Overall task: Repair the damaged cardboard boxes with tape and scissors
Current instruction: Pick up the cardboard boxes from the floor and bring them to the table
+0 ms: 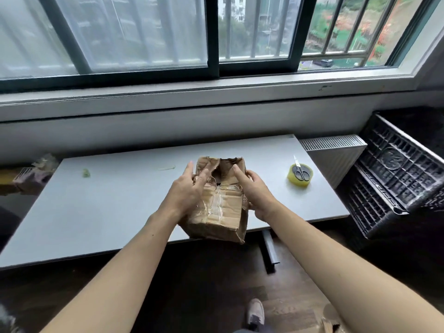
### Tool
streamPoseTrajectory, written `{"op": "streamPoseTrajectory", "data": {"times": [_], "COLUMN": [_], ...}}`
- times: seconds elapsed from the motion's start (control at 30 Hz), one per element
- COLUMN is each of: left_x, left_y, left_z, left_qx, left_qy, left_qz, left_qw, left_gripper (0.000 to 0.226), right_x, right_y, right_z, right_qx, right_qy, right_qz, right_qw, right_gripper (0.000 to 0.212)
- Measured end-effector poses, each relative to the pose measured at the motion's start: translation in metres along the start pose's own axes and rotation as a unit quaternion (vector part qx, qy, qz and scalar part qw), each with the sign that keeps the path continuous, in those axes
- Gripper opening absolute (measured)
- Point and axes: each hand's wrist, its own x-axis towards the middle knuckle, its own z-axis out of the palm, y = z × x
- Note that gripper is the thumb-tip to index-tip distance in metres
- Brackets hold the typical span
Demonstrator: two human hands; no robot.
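Note:
A crumpled brown cardboard box (221,212) with old clear tape across its top sits at the front edge of the grey table (108,207); its far flaps are torn and stand open. My left hand (186,191) presses the box's left side with straight fingers reaching the left flap. My right hand (254,192) holds the box's right side, forefinger stretched onto the right flap. A yellowish roll of clear tape (300,177) lies on the table to the right, with black-handled scissors (300,170) resting on top of it.
Black plastic crates (394,179) are stacked right of the table beside a white radiator (334,155). A small green scrap (86,173) lies on the table's left part. Clutter sits at the far left (33,174). A window sill runs behind.

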Motion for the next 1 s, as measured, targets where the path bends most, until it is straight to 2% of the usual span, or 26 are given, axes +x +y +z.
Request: {"op": "streamPoseTrajectory", "data": {"times": [0.13, 0.17, 0.33, 0.4, 0.47, 0.57, 0.67, 0.8, 1.0], "left_x": [0.027, 0.036, 0.096, 0.123, 0.149, 0.187, 0.213, 0.243, 0.287], "left_y": [-0.012, -0.017, -0.033, -0.036, -0.040, -0.045, -0.055, -0.069, -0.090], "left_z": [-0.004, -0.004, -0.008, -0.008, -0.007, -0.006, -0.003, 0.004, -0.002], "left_qx": [-0.010, -0.011, 0.016, 0.023, 0.018, -0.032, -0.123, -0.154, -0.139], "left_qy": [0.004, 0.003, -0.001, 0.003, 0.010, 0.013, -0.034, -0.068, -0.071], "left_qz": [-0.023, -0.029, -0.060, -0.074, -0.097, -0.175, -0.229, -0.209, -0.183], "left_qw": [1.000, 1.000, 0.998, 0.997, 0.995, 0.984, 0.965, 0.963, 0.971], "left_gripper": [0.062, 0.061, 0.056, 0.056, 0.060, 0.068, 0.076, 0.045, 0.039], "right_x": [0.036, 0.046, 0.117, 0.151, 0.184, 0.230, 0.256, 0.286, 0.318], "right_y": [0.001, 0.000, -0.011, -0.021, -0.030, -0.038, -0.043, -0.041, -0.039], "right_z": [0.012, 0.015, 0.028, 0.031, 0.034, 0.041, 0.048, 0.061, 0.073], "right_qx": [0.022, 0.027, 0.053, 0.068, 0.090, 0.101, 0.124, 0.115, -0.036], "right_qy": [0.011, 0.009, 0.004, 0.011, 0.031, 0.055, 0.051, 0.055, 0.085], "right_qz": [0.009, 0.013, 0.014, 0.025, 0.053, 0.087, 0.109, 0.116, 0.100], "right_qw": [1.000, 1.000, 0.998, 0.997, 0.994, 0.990, 0.985, 0.985, 0.991], "right_gripper": [0.097, 0.094, 0.065, 0.045, 0.038, 0.043, 0.049, 0.057, 0.068]}}
